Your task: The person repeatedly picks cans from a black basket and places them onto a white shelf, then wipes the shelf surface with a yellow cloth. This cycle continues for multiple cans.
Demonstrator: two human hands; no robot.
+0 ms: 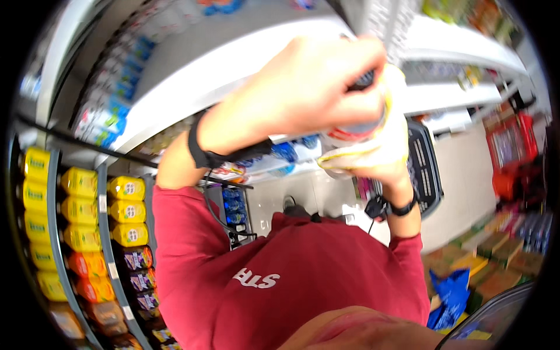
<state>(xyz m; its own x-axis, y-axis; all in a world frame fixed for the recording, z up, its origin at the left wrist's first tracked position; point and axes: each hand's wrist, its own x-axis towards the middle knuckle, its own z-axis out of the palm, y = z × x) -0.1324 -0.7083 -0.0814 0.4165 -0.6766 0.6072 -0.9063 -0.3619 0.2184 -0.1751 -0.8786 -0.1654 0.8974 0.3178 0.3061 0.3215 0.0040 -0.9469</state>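
Note:
A bottle [352, 133] with red and white on its side is held up between my hands, blurred by motion. The fingers of my left hand [313, 87] curl about its dark cap [364, 81]. Around the bottle's far right side lies a pale cloth or glove with yellow edging [393, 118]. My right hand [387, 164] is at the bottle through this fabric, which hides most of its fingers. Both wrists wear black bands.
White shelves [197, 65] with packed bottles curve ahead and to the left. Yellow bottles [127, 211] fill racks at lower left. On the right are a black basket or bin [424, 170], a red crate-like object [512, 144], stacked cartons [494, 245] and a blue bag [453, 297].

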